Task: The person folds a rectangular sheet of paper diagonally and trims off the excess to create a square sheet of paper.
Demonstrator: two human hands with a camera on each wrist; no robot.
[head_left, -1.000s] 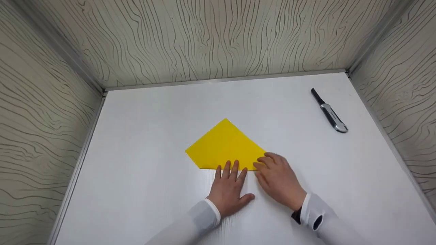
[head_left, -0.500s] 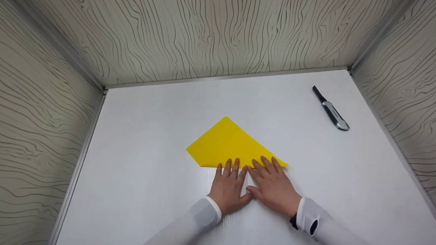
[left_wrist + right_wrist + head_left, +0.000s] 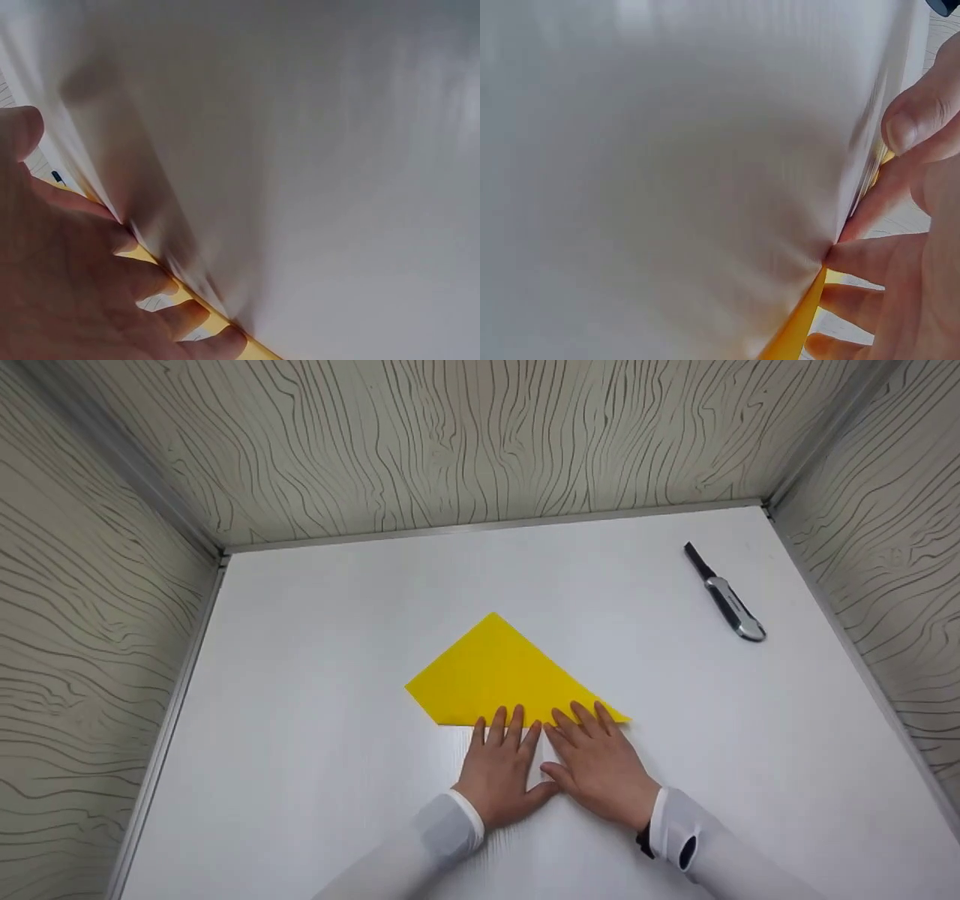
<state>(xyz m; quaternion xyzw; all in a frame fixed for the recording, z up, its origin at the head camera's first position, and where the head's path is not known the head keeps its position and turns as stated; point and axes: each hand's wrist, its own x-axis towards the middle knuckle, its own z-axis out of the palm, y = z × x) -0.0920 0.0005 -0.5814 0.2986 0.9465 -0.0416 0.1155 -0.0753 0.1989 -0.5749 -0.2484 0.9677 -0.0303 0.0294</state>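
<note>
A folded sheet of yellow paper (image 3: 495, 667) lies on the white table, its straight folded edge toward me and a point facing away. My left hand (image 3: 499, 776) rests with spread, straight fingers on the middle of that near edge. Beside it my right hand (image 3: 604, 772) presses flat on the edge's right part, leaving the right tip sticking out. The two thumbs meet or nearly meet. In the left wrist view, fingertips (image 3: 225, 343) touch the yellow paper (image 3: 259, 351). The right wrist view has the paper's edge (image 3: 795, 330) under my fingers, slightly raised at one end.
A grey and black utility knife (image 3: 727, 600) lies at the back right of the white table (image 3: 315, 637). Panels with a wood-grain pattern (image 3: 450, 442) enclose the back and both sides, with metal edging along the table.
My right hand has moved from gripping the paper's right corner to lying flat on its near edge, uncovering the right tip. My left hand has stayed in place. The view has shifted slightly.
</note>
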